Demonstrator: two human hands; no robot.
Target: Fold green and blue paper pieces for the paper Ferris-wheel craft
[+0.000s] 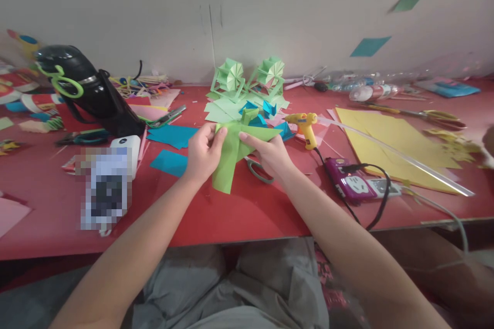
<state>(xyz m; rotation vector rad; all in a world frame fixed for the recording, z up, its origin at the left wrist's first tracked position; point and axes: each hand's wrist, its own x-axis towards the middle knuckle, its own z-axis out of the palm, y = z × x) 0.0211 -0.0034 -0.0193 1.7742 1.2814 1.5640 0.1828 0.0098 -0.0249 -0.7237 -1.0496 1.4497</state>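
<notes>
Green paper (226, 164): it was held up between the two hands over the near middle of the red table (239, 221), one strip of it hanging toward the near side and a pointed part reaching right.
Left hand (205, 153): the thumb and fingers were clamped on the upper left part of the green paper.
Right hand (273, 155): the thumb lay on the face of the green paper with the fingers behind its right part, pinching it between them.
Scissors (260, 173): they lay on the table just beneath the right hand, partly hidden by it.
Blue sheets (169, 162): they lay left of the left hand, the farther ones near its fingers.
Folded blue pieces (269, 108): they sat just beyond the green paper, near pale green sheets (222, 111).
Pale green paper models (230, 76): two stood side by side at the far middle.
Glue gun (307, 131): yellow, it lay right of the right hand, apart from it.
Purple power strip (349, 182): it lay at the near right, beside a stack of yellow sheets (389, 139).
Black bottle (87, 90): it stood at the far left, looking tilted in this view.
</notes>
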